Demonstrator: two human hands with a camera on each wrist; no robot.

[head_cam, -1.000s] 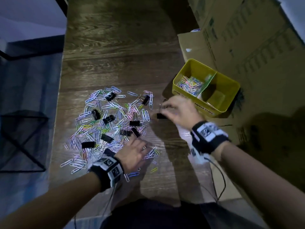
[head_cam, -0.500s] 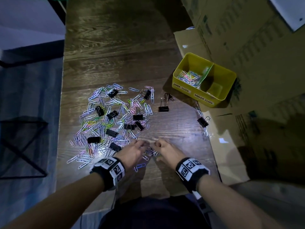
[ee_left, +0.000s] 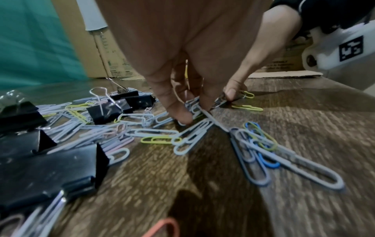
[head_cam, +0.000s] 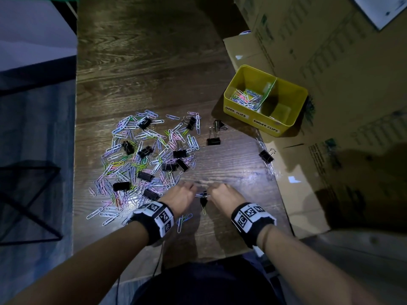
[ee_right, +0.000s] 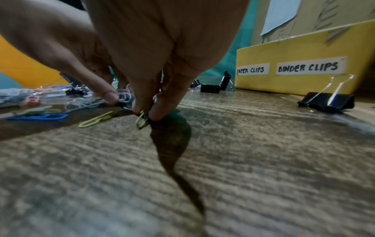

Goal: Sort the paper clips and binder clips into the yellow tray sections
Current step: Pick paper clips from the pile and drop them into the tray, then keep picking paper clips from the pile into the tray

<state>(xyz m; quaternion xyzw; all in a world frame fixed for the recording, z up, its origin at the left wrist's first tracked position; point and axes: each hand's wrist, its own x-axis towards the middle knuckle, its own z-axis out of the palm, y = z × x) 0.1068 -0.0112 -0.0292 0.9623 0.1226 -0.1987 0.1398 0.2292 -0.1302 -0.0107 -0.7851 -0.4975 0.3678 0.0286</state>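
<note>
Head view showed a dark wood-grain table (head_cam: 143, 69) running away from the person, lit by a bright patch near its front edge. To the far left the floor (head_cam: 33, 133) was grey-blue, with a black wire frame (head_cam: 28, 201) standing on it. On the left half of the table lay a loose pile of coloured paper clips (head_cam: 141, 159) with black binder clips (head_cam: 121, 186) mixed through it.

At the near edge of that pile the left hand (head_cam: 181, 198) reached down, fingers curled, its fingertips (ee_left: 183, 117) pinching pale paper clips against the wood. Just beside it the right hand (head_cam: 224, 197) was also curled, its thumb and fingers (ee_right: 160, 110) pinching a small dark clip together with a yellow-green paper clip (ee_right: 143, 122); whether that dark piece was a binder clip I cannot tell. The two hands nearly met.

Further right, two binder clips (head_cam: 213, 140) stood apart from the pile, and another (head_cam: 266, 156) sat at the table's right edge. The yellow tray (head_cam: 295, 93) rested on flattened cardboard (head_cam: 330, 106) at the right, well apart from the hands. Its left section, labelled PAPER CLIPS, held a heap of paper clips (head_cam: 246, 99); the right section, labelled BINDER CLIPS, showed only its floor. Cardboard boxes (head_cam: 319, 40) rose behind the tray, and a teal sheet (ee_left: 34, 40) hung at the back in the left wrist view.
</note>
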